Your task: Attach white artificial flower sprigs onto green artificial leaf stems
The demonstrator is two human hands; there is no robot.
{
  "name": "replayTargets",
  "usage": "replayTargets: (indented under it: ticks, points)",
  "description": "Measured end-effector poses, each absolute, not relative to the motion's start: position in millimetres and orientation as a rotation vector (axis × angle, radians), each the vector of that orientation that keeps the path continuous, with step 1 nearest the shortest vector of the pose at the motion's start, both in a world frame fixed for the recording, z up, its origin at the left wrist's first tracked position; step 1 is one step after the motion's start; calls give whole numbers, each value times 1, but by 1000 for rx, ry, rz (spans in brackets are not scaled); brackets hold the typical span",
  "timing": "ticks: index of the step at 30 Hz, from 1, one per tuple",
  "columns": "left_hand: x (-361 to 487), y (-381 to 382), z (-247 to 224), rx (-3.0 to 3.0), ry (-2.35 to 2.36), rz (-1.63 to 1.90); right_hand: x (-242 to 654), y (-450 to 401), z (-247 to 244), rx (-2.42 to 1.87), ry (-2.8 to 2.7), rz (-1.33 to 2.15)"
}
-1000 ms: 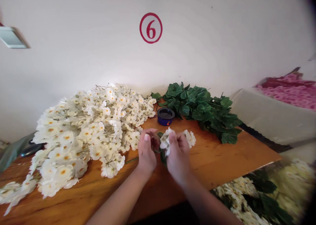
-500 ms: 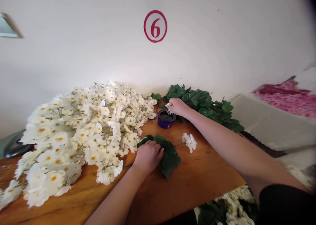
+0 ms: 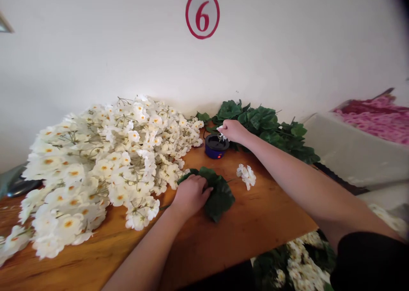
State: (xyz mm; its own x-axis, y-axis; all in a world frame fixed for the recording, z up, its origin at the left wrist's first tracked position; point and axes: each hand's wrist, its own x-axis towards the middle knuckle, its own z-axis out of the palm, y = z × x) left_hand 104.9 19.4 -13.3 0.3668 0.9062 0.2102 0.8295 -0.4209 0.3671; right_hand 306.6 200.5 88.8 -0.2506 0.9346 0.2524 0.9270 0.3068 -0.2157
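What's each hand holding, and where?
The right hand pinches a white flower by its bloom; the left hand holds green leaves, exact grip hidden.

Pale wall (image 3: pixel 128 52), red numeral 6 (image 3: pixel 198 19) inside a red ring (image 3: pixel 187 13) high on it, framed panel (image 3: pixel 4 26) cut off at upper left, glossy dark object (image 3: pixel 21 188) at far left beside grey-green material (image 3: pixel 7 179), pale-sided container (image 3: pixel 345 150) at right, pink heap (image 3: pixel 377 119) showing above its edge

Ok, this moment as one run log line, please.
left hand: on green leaves; right hand: holding white flower at blue pot; pot light: red
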Motion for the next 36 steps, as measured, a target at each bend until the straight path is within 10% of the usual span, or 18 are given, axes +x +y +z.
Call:
replayTargets:
  ticks: [19,27,36]
  points:
    - [108,24,-26,2629,1206,1223,351,91,51,-1284,-1599,543]
    - [133,15,2,2974,702,1044,367,72,-5,-1226,-1307,953]
    - [152,39,-11,2556,1472,634,369,74,-13,-1235,-1306,1075]
